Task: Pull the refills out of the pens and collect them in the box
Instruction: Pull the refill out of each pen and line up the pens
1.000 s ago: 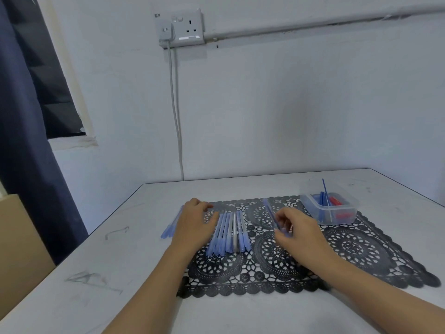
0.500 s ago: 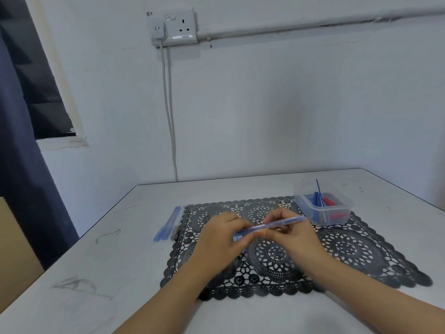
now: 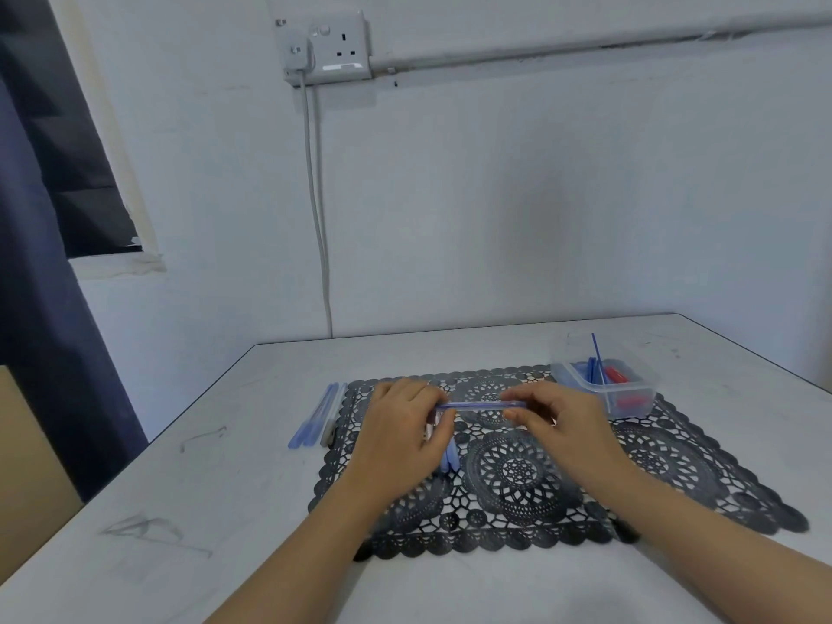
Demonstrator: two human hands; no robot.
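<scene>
Head view, the only view supplied: the pen (image 3: pixel 481 404) is held level above the black lace mat (image 3: pixel 517 484), just above centre frame, one end in each hand. The left hand (image 3: pixel 405 427) has its fingers curled round the pen's left end; the right hand (image 3: pixel 560 421) pinches the right end between thumb and fingertips. Whether the refill has begun to leave the barrel cannot be told, as the fingers cover both ends. The box (image 3: pixel 568 371) stands on the mat's upper right corner, near the right hand but apart from it, and holds blue and red pieces. One thin blue refill (image 3: pixel 597 353) leans upright above its rim. A few pens (image 3: pixel 450 461) lie on the mat, partly hidden under the left hand. A separate group of blue pens (image 3: pixel 317 416) lies on the table (image 3: pixel 225 488) just off the mat's left edge.

Risks, as judged:
- A sudden release of the refill could jerk the hands apart and send the barrel or refill onto the table or floor.
- A thin refill gripped hard may bend.
- A careless drop into the box could knock out the leaning refill or shift what looks like a light container.
- The openwork mat could snag a dropped refill tip.
- The two pen groups could be confused, since emptied and full barrels look alike here.
</scene>
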